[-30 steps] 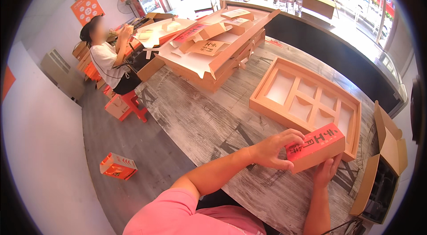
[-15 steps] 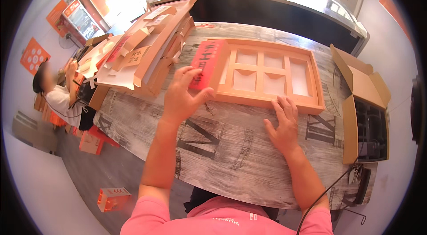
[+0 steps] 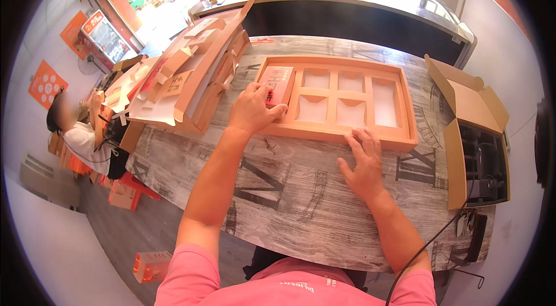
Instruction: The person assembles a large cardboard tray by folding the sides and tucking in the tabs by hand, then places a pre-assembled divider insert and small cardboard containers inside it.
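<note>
An orange tray (image 3: 405, 138) with several compartments lies flat on the grey patterned table (image 3: 289, 202). A red box (image 3: 278, 83) sits in its leftmost compartment. My left hand (image 3: 251, 108) rests on the near end of that red box, fingers curled over it and pressing it down. My right hand (image 3: 364, 162) lies flat on the table with its fingers spread, fingertips touching the tray's near rim. The other compartments hold nothing.
A pile of flat orange cardboard pieces (image 3: 185, 68) lies left of the tray. An open brown carton (image 3: 475, 132) stands at the table's right end. A seated person (image 3: 81, 132) is at far left. A small orange box (image 3: 152, 265) lies on the floor.
The view has swung so the tray now lies straight ahead. My left hand has carried the red box into the tray's left compartment. My right hand let go and now rests on the table.
</note>
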`<action>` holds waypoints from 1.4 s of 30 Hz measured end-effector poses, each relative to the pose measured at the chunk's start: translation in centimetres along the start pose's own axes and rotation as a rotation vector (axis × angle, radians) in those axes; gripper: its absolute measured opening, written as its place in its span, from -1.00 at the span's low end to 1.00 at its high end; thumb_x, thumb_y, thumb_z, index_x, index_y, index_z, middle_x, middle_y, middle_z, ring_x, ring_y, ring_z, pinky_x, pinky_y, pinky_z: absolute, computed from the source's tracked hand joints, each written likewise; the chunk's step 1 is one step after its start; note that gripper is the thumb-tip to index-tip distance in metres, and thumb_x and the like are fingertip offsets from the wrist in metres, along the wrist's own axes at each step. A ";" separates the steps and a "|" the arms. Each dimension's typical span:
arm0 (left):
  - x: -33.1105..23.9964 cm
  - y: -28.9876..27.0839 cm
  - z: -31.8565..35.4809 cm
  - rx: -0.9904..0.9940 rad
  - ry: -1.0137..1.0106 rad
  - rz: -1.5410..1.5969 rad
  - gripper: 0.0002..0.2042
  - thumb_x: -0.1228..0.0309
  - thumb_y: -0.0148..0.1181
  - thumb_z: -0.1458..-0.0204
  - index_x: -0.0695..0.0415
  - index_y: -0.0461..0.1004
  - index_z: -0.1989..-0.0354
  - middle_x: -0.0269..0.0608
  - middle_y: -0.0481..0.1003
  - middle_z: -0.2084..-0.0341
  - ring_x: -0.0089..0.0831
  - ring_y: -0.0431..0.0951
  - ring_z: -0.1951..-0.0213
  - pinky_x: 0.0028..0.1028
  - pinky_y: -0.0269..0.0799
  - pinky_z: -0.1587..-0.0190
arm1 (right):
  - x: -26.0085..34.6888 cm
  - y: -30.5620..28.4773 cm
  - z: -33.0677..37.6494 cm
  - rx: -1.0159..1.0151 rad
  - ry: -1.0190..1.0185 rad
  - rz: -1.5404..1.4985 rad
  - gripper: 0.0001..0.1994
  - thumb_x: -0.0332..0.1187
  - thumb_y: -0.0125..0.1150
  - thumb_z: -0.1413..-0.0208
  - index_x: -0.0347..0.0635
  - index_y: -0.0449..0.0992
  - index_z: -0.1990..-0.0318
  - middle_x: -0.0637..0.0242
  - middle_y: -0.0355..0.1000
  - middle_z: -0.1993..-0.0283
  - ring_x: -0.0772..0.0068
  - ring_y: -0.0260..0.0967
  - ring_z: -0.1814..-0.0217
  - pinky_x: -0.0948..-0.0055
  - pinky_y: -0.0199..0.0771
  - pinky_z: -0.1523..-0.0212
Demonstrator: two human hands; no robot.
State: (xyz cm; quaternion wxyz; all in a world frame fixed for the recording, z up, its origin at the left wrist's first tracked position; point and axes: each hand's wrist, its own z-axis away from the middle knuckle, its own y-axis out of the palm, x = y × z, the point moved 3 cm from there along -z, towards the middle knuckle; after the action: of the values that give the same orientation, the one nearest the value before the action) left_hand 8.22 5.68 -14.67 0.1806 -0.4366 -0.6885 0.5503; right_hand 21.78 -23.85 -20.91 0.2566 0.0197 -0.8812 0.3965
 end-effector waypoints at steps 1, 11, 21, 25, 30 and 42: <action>-0.1 0.2 -0.2 -0.002 -0.003 -0.013 -0.39 -0.10 0.46 0.00 0.08 0.62 -0.11 -0.11 0.53 -0.09 -0.08 0.61 -0.11 -0.13 0.57 -0.12 | 0.0 0.0 0.0 -0.003 -0.003 -0.006 -0.39 -0.38 0.50 0.02 -0.18 0.55 -0.26 0.12 0.36 -0.37 -0.12 0.13 -0.54 -0.03 0.24 -0.49; 0.9 2.6 -0.9 -0.041 -0.017 -0.017 -0.33 -0.07 0.47 -0.01 0.14 0.56 -0.20 -0.03 0.51 -0.14 -0.04 0.56 -0.18 -0.13 0.51 -0.22 | 0.7 -0.1 -0.4 -0.012 -0.034 -0.100 -0.47 -0.40 0.53 0.08 -0.21 0.60 -0.13 0.09 0.39 -0.30 -0.07 0.25 -0.42 0.03 0.30 -0.42; 1.8 4.5 -0.2 -0.076 0.040 0.018 -0.35 -0.02 0.56 0.09 0.06 0.61 -0.15 -0.06 0.51 -0.11 -0.07 0.54 -0.19 -0.15 0.51 -0.24 | 0.9 -0.2 -0.3 -0.001 -0.081 -0.105 -0.53 -0.39 0.56 0.12 -0.19 0.62 -0.03 0.09 0.41 -0.29 -0.09 0.28 -0.39 0.01 0.31 -0.40; 1.4 4.2 -0.1 -0.008 0.003 -0.033 -0.36 -0.02 0.55 0.09 0.08 0.62 -0.13 -0.03 0.52 -0.10 -0.04 0.50 -0.23 -0.15 0.48 -0.27 | 0.8 -0.3 -0.3 0.008 -0.084 -0.109 -0.56 -0.39 0.57 0.12 -0.18 0.63 0.01 0.08 0.41 -0.29 -0.09 0.29 -0.39 0.01 0.31 -0.39; 1.6 4.6 0.0 -0.098 0.059 -0.069 -0.35 -0.04 0.54 0.06 0.14 0.61 -0.13 0.01 0.51 -0.12 0.00 0.48 -0.24 -0.15 0.43 -0.31 | 1.1 -0.3 -0.3 0.026 -0.088 -0.125 -0.58 -0.39 0.58 0.13 -0.14 0.65 0.04 0.08 0.41 -0.29 -0.09 0.29 -0.38 0.01 0.32 -0.38; -2.5 -2.0 2.1 -0.089 0.261 0.125 -0.49 0.15 0.50 -0.04 0.11 0.58 -0.13 -0.01 0.52 -0.18 -0.03 0.48 -0.26 -0.14 0.40 -0.32 | 1.9 0.0 -0.2 0.024 -0.121 -0.109 -0.60 -0.42 0.56 0.13 -0.13 0.65 0.05 0.07 0.41 -0.31 -0.10 0.30 -0.40 0.01 0.35 -0.36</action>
State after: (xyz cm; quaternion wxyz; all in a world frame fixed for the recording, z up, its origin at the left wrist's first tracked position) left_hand 7.29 2.40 -12.94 0.2146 -0.5539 -0.6543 0.4680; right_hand 20.26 -23.45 -19.91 0.2238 0.0945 -0.8880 0.3904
